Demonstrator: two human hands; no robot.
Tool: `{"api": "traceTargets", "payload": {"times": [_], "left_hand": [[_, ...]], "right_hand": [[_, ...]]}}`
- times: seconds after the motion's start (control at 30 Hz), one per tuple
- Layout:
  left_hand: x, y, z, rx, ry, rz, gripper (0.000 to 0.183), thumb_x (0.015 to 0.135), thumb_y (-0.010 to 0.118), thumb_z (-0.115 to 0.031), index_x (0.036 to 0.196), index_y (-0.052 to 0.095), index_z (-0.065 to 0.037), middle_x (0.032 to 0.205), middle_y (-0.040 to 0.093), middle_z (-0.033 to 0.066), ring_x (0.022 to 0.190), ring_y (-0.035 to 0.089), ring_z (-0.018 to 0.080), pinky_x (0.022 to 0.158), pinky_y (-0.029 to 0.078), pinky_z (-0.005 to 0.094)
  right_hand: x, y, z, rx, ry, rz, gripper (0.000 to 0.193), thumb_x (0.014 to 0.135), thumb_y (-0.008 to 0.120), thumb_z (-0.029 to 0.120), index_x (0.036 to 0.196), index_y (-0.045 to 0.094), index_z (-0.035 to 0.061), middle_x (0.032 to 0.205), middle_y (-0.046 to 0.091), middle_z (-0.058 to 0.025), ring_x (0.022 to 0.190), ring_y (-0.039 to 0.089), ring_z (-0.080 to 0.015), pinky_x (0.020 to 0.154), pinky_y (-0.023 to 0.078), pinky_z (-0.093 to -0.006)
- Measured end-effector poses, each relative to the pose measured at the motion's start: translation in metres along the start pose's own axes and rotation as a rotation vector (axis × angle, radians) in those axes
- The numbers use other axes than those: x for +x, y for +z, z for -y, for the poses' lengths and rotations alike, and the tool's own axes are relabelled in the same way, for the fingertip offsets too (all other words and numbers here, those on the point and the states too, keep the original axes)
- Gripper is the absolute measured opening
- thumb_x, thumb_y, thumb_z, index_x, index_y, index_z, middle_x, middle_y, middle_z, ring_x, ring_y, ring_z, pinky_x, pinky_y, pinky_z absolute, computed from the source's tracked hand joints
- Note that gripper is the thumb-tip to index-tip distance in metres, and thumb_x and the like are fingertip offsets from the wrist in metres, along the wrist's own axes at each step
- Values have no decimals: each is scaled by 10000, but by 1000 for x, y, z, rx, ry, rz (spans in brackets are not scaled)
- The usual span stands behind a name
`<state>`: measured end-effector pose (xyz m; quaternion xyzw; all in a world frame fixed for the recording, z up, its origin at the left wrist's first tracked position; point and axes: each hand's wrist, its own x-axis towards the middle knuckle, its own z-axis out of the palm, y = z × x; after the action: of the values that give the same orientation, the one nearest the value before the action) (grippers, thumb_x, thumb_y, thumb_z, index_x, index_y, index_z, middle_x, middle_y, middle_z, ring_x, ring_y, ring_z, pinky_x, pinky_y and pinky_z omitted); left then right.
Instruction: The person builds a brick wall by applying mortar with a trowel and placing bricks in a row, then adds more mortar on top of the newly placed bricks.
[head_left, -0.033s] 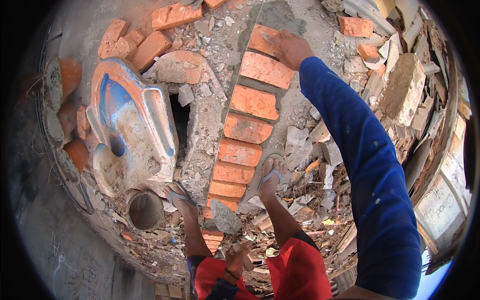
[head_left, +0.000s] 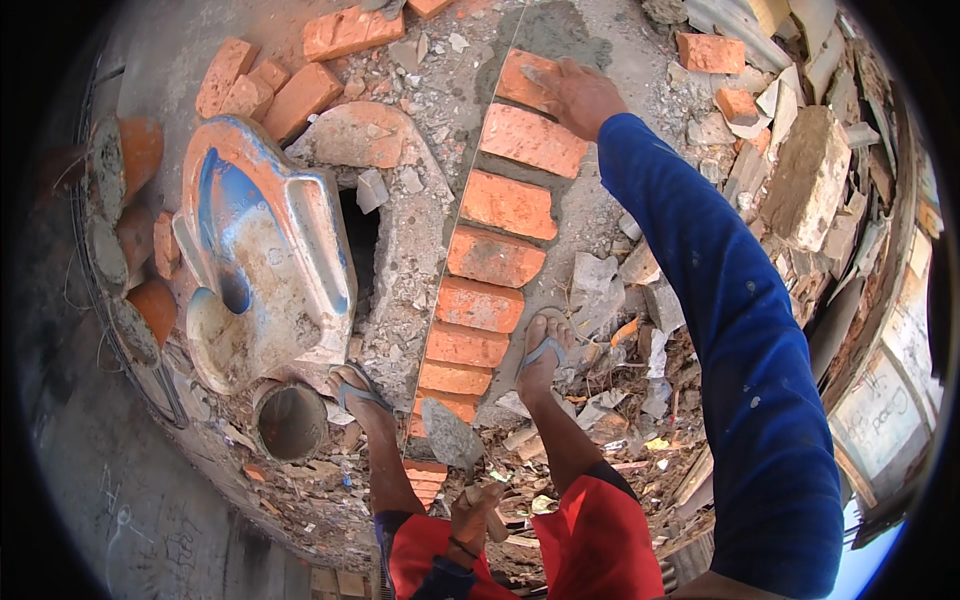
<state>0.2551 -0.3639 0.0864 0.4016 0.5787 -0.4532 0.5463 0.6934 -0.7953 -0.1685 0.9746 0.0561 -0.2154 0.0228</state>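
Observation:
My right hand [head_left: 582,97] reaches to the far end of a row of orange bricks and grips the right part of the farthest brick [head_left: 522,80], a finger lying across its top. That brick rests on wet grey mortar [head_left: 560,35]. Close to my body, my left hand [head_left: 474,515] is closed round the handle of a trowel [head_left: 450,434], its grey, mortar-coated blade pointing away from me. Beside the gripped brick lies the second brick [head_left: 535,140] of the row. A taut string line [head_left: 457,215] runs along the bricks' left ends.
A chipped blue-and-white squat toilet pan [head_left: 265,235] lies at left, beside a dark hole [head_left: 358,240]. Near it stands a round pipe opening [head_left: 290,420]. Loose bricks [head_left: 303,100] lie at far left. Rubble and broken slabs [head_left: 808,180] fill the right. My sandalled feet flank the row.

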Motion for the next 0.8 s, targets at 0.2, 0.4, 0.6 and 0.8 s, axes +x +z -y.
{"api": "traceTargets", "payload": {"times": [0.2,0.4,0.6,0.8], "left_hand": [[1,0,-3,8,-1,-10,317,885,760,-122,1137,653,39,1049,713,90,933,658,149,849,519,306],[3,-2,-5,14,8,-2,274,898,741,-107,1127,667,24,1040,715,79,929,664,144,831,529,293],[5,-9,0,-1,9,-7,235,909,712,-78,1119,675,19,1025,717,81,925,671,146,824,540,293],[8,-16,3,-4,-17,-33,232,900,735,-124,1085,664,-4,1057,713,110,989,673,198,894,530,346]], "right_hand": [[-1,-8,3,36,18,26,557,967,602,285,1493,418,291,1337,507,-128,1214,563,-329,1020,483,-437],[3,-2,1,27,38,59,556,971,596,280,1494,407,288,1360,496,-124,1225,557,-330,1022,486,-440],[6,7,-5,-20,23,11,582,979,595,278,1517,380,333,1370,509,-96,1244,553,-310,1001,508,-455],[7,10,-5,28,38,-6,560,973,607,292,1497,409,300,1327,524,-99,1223,563,-320,980,512,-466]]}}
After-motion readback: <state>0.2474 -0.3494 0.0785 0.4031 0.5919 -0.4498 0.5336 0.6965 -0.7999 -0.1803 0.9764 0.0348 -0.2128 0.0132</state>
